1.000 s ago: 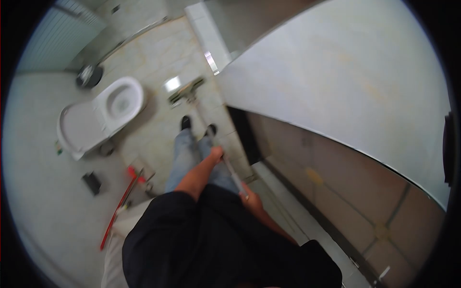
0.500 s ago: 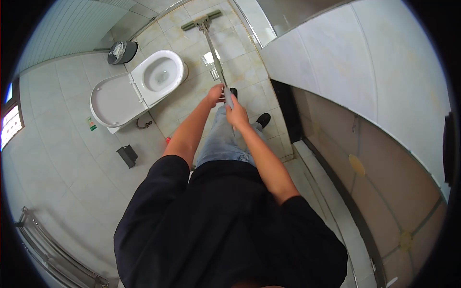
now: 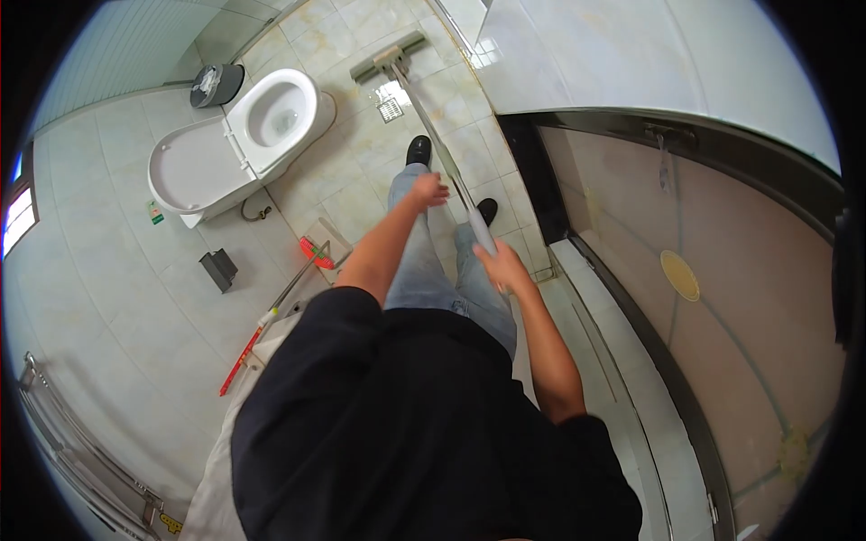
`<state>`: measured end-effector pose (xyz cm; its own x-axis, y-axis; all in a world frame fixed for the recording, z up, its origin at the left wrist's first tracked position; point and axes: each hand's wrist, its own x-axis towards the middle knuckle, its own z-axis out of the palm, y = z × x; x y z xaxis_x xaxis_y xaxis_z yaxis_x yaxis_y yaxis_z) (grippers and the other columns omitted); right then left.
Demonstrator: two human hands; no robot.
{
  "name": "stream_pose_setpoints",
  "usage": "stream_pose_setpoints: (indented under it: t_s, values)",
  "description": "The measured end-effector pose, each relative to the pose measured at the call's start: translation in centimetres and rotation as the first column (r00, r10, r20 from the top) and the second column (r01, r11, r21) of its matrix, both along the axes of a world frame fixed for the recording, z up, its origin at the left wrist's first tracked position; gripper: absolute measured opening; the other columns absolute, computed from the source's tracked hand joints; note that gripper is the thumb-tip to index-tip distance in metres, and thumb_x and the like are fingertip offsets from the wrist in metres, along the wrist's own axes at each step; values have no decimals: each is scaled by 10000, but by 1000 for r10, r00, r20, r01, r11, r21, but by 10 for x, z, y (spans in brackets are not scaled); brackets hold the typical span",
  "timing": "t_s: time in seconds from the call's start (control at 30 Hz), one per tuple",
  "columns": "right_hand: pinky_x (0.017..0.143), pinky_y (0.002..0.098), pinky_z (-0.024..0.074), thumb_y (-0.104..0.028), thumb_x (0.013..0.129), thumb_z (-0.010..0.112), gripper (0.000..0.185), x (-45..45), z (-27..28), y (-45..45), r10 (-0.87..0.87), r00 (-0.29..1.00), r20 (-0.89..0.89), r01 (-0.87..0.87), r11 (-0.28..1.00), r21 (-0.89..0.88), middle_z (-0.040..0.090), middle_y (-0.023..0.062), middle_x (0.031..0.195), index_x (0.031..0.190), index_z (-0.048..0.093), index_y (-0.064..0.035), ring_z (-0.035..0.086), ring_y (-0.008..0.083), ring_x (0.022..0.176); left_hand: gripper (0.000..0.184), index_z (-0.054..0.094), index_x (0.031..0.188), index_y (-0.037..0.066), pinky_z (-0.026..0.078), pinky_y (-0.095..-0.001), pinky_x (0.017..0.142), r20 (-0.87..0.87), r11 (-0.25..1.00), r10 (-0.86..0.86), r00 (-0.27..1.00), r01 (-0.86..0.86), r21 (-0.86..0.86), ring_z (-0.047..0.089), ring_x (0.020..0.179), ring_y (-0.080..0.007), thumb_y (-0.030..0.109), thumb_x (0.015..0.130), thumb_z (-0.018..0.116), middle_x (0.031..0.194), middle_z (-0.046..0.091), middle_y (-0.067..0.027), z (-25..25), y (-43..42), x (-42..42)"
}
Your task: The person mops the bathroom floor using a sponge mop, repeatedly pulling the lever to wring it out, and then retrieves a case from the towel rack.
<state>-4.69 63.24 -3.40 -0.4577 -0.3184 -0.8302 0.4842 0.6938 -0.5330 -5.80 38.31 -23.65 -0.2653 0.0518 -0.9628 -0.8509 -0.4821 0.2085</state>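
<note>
Chrome-coloured rack [image 3: 86,460] on the wall at far left, its bars parallel. Next, the white toilet [image 3: 275,122], lid and seat raised; grey bin [image 3: 216,86] beyond it, holding a pale bag. From where I stand, a dark wall-mounted holder [image 3: 218,270] shows below the toilet's lid. Nearby, a red-handled tool [image 3: 239,362] slants up toward a red piece [image 3: 316,252].

The mop [image 3: 440,149] runs diagonally across the centre: wide head [image 3: 388,56] flat on the pale tiled floor [image 3: 361,158], just beyond the square drain [image 3: 390,110], pole sloping back toward the person. Left hand [image 3: 431,191]: beside the middle of the pole, fingers slightly blurred, partly curled and loosely parted—not closed around it; fingertip contact cannot be told. Right hand [image 3: 505,268]: narrow grip, fingers wrapped around the grey sleeve [image 3: 482,231] near the pole's lower end. Black shoes [image 3: 418,151] stand on either side of the pole. Far right: brownish panel [image 3: 622,207] in a dark frame, bearing a yellow oval [image 3: 679,275].
</note>
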Motion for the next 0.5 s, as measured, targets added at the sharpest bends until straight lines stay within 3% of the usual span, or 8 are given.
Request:
stream_pose_setpoints:
  t_s: [0.03, 0.1, 0.13, 0.17, 0.2, 0.27, 0.4, 0.5]
  values:
    - [467, 391, 470, -436, 928, 632, 423, 14, 27, 30, -4, 997, 74, -1, 998, 70, 586, 97, 612, 1015, 599, -23, 588, 224, 458, 425, 490, 1279, 76, 575, -460, 820, 30, 999, 22, 999, -23, 30, 648, 1037, -314, 387, 992, 453, 1216, 605, -208, -9, 32, 9]
    - [392, 329, 415, -419, 958, 611, 381, 55, 57, 84, -58, 987, 149, 43, 994, 102, 539, 40, 609, 1052, 577, -52, 558, 153, 458, 431, 510, 1241, 52, 569, -480, 790, 53, 998, 14, 998, -18, 68, 661, 978, -324, 369, 999, 346, 1129, 635, -210, -21, 91, 26]
    - [380, 322, 406, -430, 959, 611, 387, 80, 56, 115, -110, 957, 267, 68, 984, 164, 547, 40, 629, 1093, 578, -68, 549, 142, 450, 416, 532, 1120, 26, 561, -479, 757, 88, 958, 200, 976, -214, 192, 660, 862, -302, 352, 984, 314, 986, 647, -174, -34, 121, 38]
    - [417, 328, 420, -417, 966, 607, 352, 97, 68, 135, -156, 939, 307, 90, 972, 218, 559, 47, 649, 1040, 583, -73, 544, 143, 477, 363, 521, 998, 39, 547, -477, 687, 270, 802, 471, 840, -535, 265, 623, 726, -279, 338, 970, 317, 814, 606, -136, -48, 154, 49]
    - [453, 333, 433, -404, 973, 602, 326, 109, 78, 152, -199, 918, 342, 107, 957, 269, 571, 53, 669, 986, 588, -79, 539, 145, 504, 347, 506, 956, 52, 533, -472, 646, 235, 808, 490, 839, -539, 237, 593, 670, -270, 347, 968, 324, 756, 573, -127, -40, 179, 59]
    - [546, 356, 458, -402, 977, 591, 346, 147, 77, 189, 94, 983, -158, -47, 960, 276, 587, 88, 696, 992, 600, -57, 559, 186, 570, 325, 484, 895, 68, 510, -462, 582, 191, 781, 556, 809, -587, 213, 553, 592, -259, 351, 963, 341, 687, 534, -117, -24, 227, 88]
    - [589, 405, 473, -412, 977, 579, 371, 153, 110, 202, 67, 994, 92, -100, 898, 429, 600, 136, 667, 972, 609, -43, 601, 266, 601, 371, 446, 849, 81, 466, -403, 465, 163, 847, 513, 843, -528, 63, 506, 491, -217, 418, 1002, 425, 619, 481, -77, 10, 266, 117]
    - [573, 444, 473, -413, 976, 573, 371, 169, 103, 192, 144, 983, 114, -181, 863, 471, 607, 175, 644, 954, 605, -45, 642, 356, 613, 426, 437, 842, 80, 434, -366, 407, 194, 871, 488, 851, -488, -53, 478, 439, -184, 466, 1024, 446, 585, 452, -55, 13, 259, 128]
